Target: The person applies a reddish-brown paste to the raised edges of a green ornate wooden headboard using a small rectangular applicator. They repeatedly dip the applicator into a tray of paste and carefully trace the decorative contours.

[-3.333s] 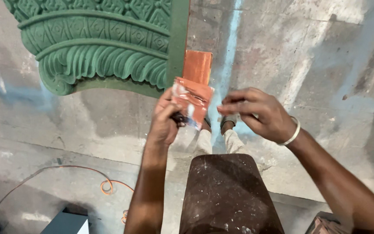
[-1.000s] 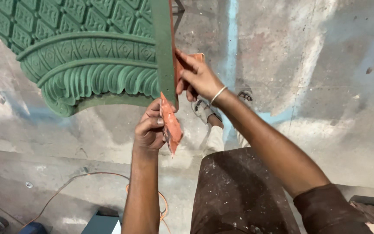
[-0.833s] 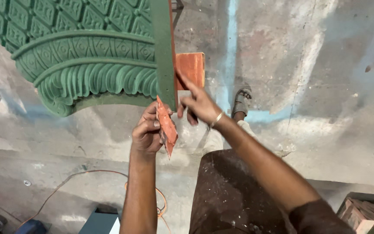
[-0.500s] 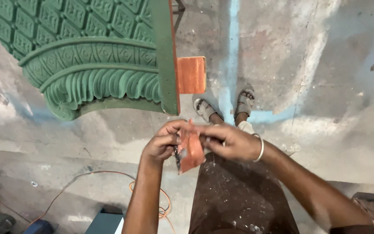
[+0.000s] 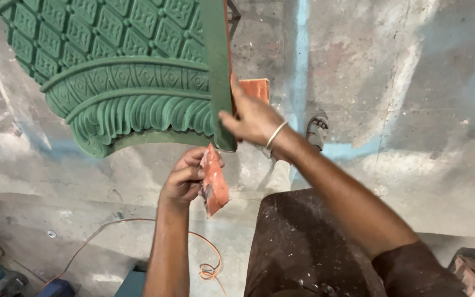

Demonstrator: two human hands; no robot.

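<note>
A folded piece of orange sandpaper (image 5: 213, 181) hangs just below the lower corner of the green carved panel (image 5: 133, 82), pinched between the fingers of the left hand (image 5: 185, 179), which are clamped on its upper edge. The right hand (image 5: 251, 116) grips the panel's plain side edge, fingers wrapped around it. An orange block (image 5: 255, 88) shows just behind that edge. An orange cable (image 5: 204, 264) lies on the floor (image 5: 402, 110) well below the panel.

Sandpaper (image 5: 214, 184) below carved panel (image 5: 133, 82)
</note>
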